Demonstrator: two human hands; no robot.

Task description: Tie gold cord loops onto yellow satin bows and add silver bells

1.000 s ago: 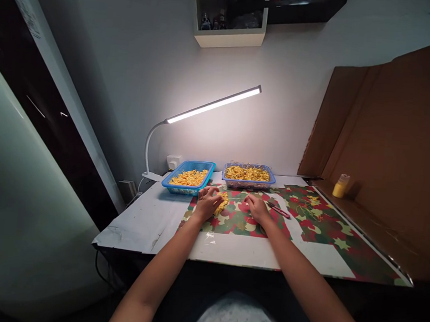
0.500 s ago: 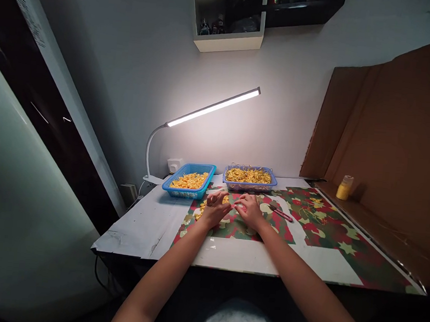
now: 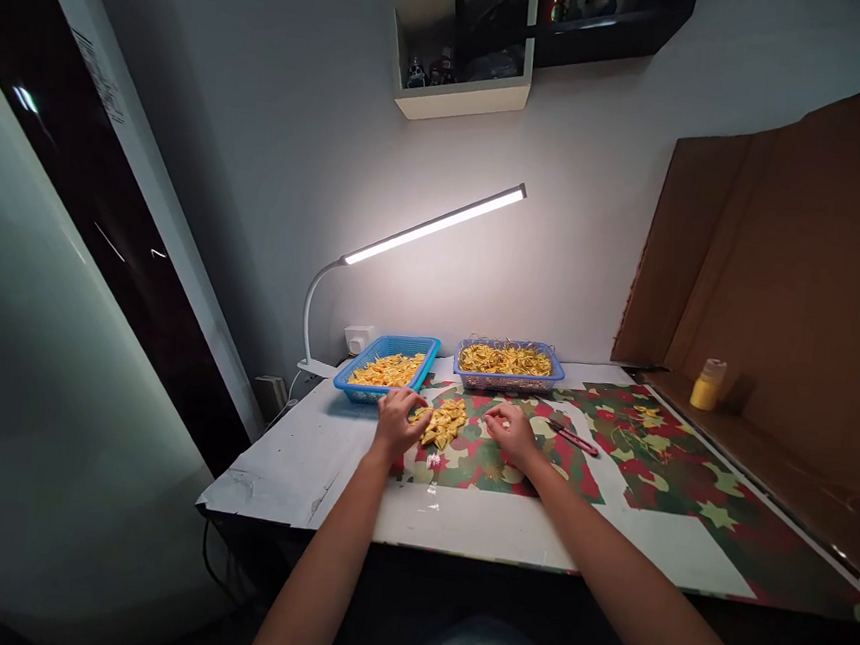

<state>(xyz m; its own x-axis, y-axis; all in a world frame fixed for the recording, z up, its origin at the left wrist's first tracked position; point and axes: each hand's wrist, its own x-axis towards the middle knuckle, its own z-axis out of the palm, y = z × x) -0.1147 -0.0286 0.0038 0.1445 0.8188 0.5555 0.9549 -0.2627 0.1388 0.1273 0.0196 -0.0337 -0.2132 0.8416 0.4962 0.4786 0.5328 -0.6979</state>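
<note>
On the patterned table cover a small pile of yellow folded-looking pieces [image 3: 443, 425] lies between my two hands. My left hand [image 3: 397, 422] rests at the left edge of this pile, fingers spread and curved, thumb apart and touching or nearly touching the pieces. To the right of the pile, my right hand [image 3: 511, 432] hovers low over the cover with its fingertips drawn together. Whatever sits in that pinch, if anything, is too small to make out. Just right of it lies a pair of pink-handled snips or a similar slim tool [image 3: 574, 439].
Behind my hands stand a blue basket [image 3: 365, 393] of yellow pieces and a purple basket [image 3: 507, 381] heaped with yellow stringy pieces. A lit lamp [image 3: 438, 225] hangs over them. Loose yellow strands [image 3: 646, 437], a yellow jar [image 3: 707, 387] and cardboard [image 3: 803, 275] are at right.
My hands have moved apart; before, they were close together in front of the pile. My left hand has shifted left, showing more of the pieces. The view has tilted slightly.
</note>
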